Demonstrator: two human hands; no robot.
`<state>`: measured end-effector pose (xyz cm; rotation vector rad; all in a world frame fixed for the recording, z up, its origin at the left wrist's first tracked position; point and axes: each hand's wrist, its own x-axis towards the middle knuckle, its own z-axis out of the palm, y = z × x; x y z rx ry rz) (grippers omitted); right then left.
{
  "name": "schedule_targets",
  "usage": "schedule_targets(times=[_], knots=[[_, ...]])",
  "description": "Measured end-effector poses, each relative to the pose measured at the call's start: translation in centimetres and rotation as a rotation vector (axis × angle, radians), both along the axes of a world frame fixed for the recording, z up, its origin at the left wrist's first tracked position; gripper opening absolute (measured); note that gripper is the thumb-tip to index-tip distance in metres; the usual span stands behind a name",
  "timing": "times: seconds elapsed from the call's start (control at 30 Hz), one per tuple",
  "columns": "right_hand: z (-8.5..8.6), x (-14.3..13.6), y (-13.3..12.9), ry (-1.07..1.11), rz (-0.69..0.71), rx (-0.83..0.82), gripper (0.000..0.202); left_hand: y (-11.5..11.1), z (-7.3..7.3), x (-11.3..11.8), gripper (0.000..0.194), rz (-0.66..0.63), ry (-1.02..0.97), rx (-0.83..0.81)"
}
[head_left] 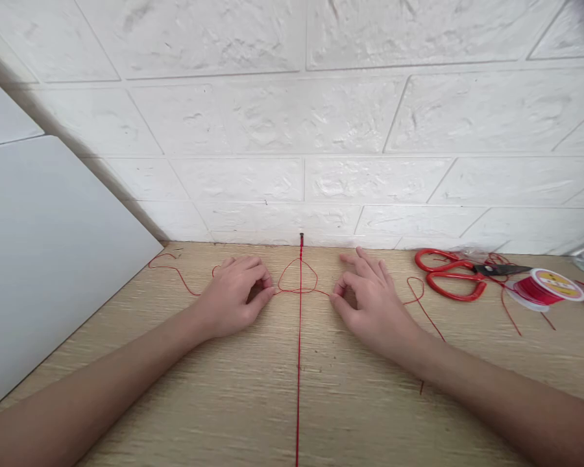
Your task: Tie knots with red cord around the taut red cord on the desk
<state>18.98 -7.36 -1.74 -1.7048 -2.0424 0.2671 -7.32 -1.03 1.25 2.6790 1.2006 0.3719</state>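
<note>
A taut red cord point(299, 363) runs from a small dark peg point(301, 237) at the wall's foot straight toward me. Just below the peg, a short knotted section point(301, 251) is wound around it. A thinner loop of red cord point(316, 279) crosses the taut cord, forming a rough triangle. My left hand point(241, 292) pinches one end of this loop between thumb and forefinger. On the other side, my right hand point(365, 292) pinches the opposite end, its other fingers spread. Loose tails trail past both hands on the tabletop.
Red-handled scissors point(455, 279) lie to the right, beside a spool of red cord point(545, 288) with a yellow label. A white panel point(53, 246) stands at the left. The white brick-patterned wall point(253, 123) borders the wooden tabletop point(214, 402).
</note>
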Motion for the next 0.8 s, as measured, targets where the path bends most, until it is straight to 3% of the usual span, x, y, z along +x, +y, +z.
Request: schedule_targets(times=[0.13,0.33,0.63,0.8], knots=[[0.11,-0.06,-0.13,-0.004,0.024,0.045,0.007,-0.42,0.27,0.05,0.02,-0.044,-0.011,0.02],[-0.54,0.08,0.31,0.065,0.055,0.027,0.015,-0.96,0.1,0.57,0.02,-0.105,0.01,0.071],[-0.29,0.11,0.21,0.047,-0.061,0.058,0.014,-0.79,-0.04,0.12,0.013,0.014,0.013,0.135],[-0.43,0.12,0.43,0.076,0.02,0.051,0.015,-0.98,0.05,0.44,0.017,0.004,-0.025,0.108]])
